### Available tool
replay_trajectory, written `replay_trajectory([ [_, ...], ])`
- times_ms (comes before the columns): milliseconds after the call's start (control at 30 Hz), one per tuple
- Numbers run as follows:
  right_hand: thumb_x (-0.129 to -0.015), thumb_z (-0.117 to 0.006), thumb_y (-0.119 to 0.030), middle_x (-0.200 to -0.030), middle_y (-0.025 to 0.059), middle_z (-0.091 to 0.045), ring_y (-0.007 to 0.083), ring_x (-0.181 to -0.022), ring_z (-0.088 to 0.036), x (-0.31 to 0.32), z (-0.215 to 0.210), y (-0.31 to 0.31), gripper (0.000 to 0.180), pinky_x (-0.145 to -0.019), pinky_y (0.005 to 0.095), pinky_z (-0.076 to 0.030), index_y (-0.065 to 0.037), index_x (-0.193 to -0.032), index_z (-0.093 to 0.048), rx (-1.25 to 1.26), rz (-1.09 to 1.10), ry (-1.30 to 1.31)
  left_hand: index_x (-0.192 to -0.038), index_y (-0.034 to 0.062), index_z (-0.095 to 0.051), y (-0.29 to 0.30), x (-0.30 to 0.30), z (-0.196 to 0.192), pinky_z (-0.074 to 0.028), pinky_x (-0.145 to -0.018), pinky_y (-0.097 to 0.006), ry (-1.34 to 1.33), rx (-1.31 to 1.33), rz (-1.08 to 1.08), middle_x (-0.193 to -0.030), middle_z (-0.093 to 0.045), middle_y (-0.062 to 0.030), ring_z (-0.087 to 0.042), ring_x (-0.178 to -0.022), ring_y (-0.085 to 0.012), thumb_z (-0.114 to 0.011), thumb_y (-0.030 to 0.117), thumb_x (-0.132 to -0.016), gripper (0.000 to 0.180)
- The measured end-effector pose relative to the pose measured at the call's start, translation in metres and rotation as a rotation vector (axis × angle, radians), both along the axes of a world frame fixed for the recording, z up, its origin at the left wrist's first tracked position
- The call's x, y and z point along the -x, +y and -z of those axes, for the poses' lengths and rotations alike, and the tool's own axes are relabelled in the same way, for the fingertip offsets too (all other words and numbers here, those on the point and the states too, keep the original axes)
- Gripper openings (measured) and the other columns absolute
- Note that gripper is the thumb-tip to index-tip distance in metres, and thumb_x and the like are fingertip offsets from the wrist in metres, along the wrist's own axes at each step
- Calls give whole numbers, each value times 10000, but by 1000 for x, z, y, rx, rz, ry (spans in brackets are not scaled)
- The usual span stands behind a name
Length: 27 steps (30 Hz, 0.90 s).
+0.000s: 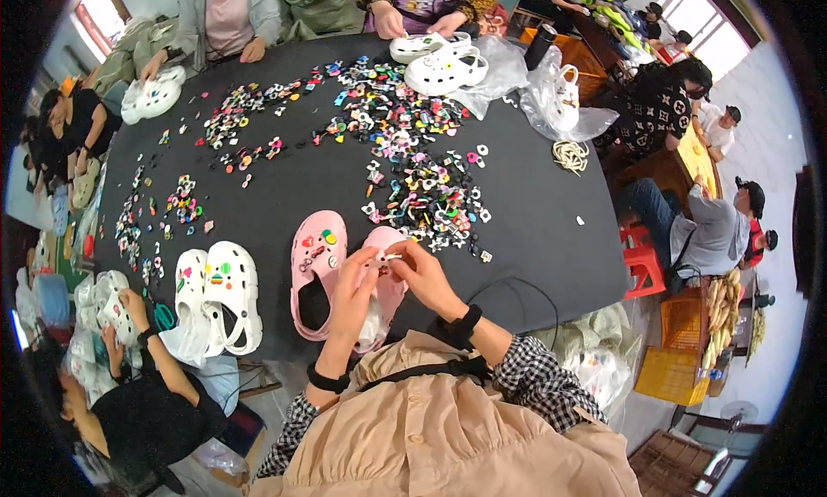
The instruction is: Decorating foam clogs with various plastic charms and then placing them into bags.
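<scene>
My left hand (351, 295) and my right hand (424, 277) meet over a pink clog (385, 239) at the table's near edge. Between their fingertips is a small whitish piece, apparently a shoe charm (392, 257), pinched by both hands. Its exact shape is too small to tell. My hands cover much of that clog, and clear plastic shows by its heel. Just left of it lies a second pink clog (301, 254), with several colourful charms fixed in its top. Loose shoe charms (435, 195) are heaped beyond my hands.
White clogs (231, 295) with charms stand to the left. More white clogs (445, 71) and plastic bags lie at the far side, where two people work. A cord bundle (569, 156) lies right on the black table (534, 239). Another person (129, 394) handles a clog at left.
</scene>
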State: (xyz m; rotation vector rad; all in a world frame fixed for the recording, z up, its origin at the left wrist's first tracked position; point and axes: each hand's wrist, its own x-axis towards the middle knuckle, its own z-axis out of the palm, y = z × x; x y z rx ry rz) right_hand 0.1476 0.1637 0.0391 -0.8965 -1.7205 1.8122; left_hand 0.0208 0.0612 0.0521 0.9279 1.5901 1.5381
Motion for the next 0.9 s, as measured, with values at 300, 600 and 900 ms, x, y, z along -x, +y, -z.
replay_trajectory([
  [300, -913, -586, -163, -732, 38, -624, 97, -614, -580, -34, 68, 77, 207, -570, 256, -469, -9, -1052, -595, -8, 223, -174, -1266, 21, -521, -9, -8, 24, -349, -1044, -433, 745, 169, 184, -1378, -377, -209, -390, -1260, -385, -646, 100, -818, 472],
  [600, -822, -612, -35, -933, 121, -625, 299, -805, -646, -29, 70, 128, 301, -712, 401, -523, -100, -1114, -583, -592, 225, -477, -1292, 49, -515, -10, -12, 19, -328, -1052, -489, 966, 222, 198, -1362, -392, -215, -362, -1253, -418, -647, 116, -779, 533],
  [900, -803, -593, 38, -954, 100, -636, 231, -826, -650, -44, 81, 120, 237, -699, 357, -528, -56, -1020, -610, -412, 245, -249, -1288, 55, -524, -9, -13, 18, -338, -1044, -491, 956, 196, 185, -1352, -403, -216, -369, -1242, -417, -649, 120, -781, 527],
])
